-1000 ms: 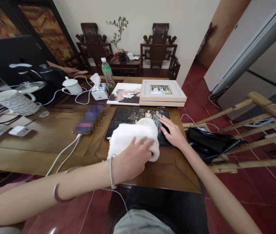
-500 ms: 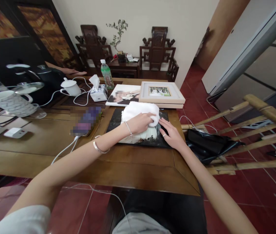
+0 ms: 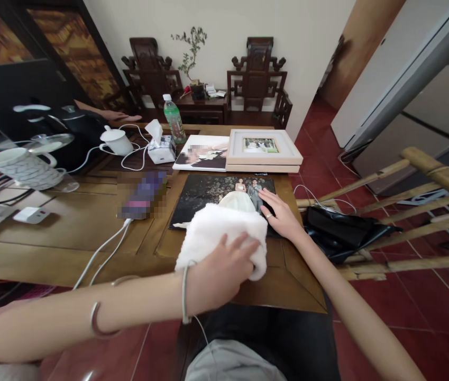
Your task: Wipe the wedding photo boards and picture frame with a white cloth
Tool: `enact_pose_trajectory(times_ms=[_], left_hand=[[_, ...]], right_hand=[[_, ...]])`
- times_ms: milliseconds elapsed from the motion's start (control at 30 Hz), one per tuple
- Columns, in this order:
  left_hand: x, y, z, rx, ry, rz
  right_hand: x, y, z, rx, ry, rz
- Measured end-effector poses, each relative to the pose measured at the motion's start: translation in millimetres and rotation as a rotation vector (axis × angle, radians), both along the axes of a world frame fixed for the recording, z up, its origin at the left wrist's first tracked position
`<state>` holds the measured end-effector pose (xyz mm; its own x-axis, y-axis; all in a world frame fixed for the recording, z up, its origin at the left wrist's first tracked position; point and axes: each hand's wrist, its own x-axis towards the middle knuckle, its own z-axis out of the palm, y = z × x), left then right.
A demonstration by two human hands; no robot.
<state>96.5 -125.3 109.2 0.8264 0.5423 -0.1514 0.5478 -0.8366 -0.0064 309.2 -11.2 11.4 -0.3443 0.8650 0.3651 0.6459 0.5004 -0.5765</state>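
A white fluffy cloth (image 3: 224,225) covers the near part of a dark wedding photo panel (image 3: 204,193) and hangs over toward the table's front edge. My left hand (image 3: 224,267) presses on the cloth from above, its fingers curled into the fabric near the right end. On the panel's right side lies my right hand (image 3: 282,214), flat with fingers stretched out and a ring on one finger; it holds nothing. The couple's figures show at the panel's upper right, and the cloth hides the lower part of the pale dress.
Behind the panel lie framed pictures (image 3: 264,151) and a white-edged photo (image 3: 200,153). To the left are a phone (image 3: 145,196) on a cable, a tissue box (image 3: 162,149), a green bottle (image 3: 174,119) and cups. Another person's hand (image 3: 117,115) rests at the far left.
My left hand has drawn the cloth toward me, from the panel's middle to its near edge, uncovering the couple. My right hand has stayed nearly in place.
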Motion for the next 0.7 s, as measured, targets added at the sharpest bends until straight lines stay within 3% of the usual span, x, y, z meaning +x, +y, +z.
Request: enact_pose_trajectory(times_ms=[233, 433, 567, 700], left_hand=[[6, 96, 9.8, -0.087, -0.032, 0.124], [10, 169, 6.8, -0.002, -0.034, 0.091], [8, 178, 2.5, 0.011, -0.063, 0.133], [3, 139, 1.0, -0.002, -0.136, 0.128]], right_hand=[[2, 2, -4.5, 0.032, -0.001, 0.001], [0, 0, -2.4, 0.017, -0.002, 0.004], [0, 1, -2.9, 0.014, -0.001, 0.004], [1, 2, -4.3, 0.021, -0.005, 0.012]])
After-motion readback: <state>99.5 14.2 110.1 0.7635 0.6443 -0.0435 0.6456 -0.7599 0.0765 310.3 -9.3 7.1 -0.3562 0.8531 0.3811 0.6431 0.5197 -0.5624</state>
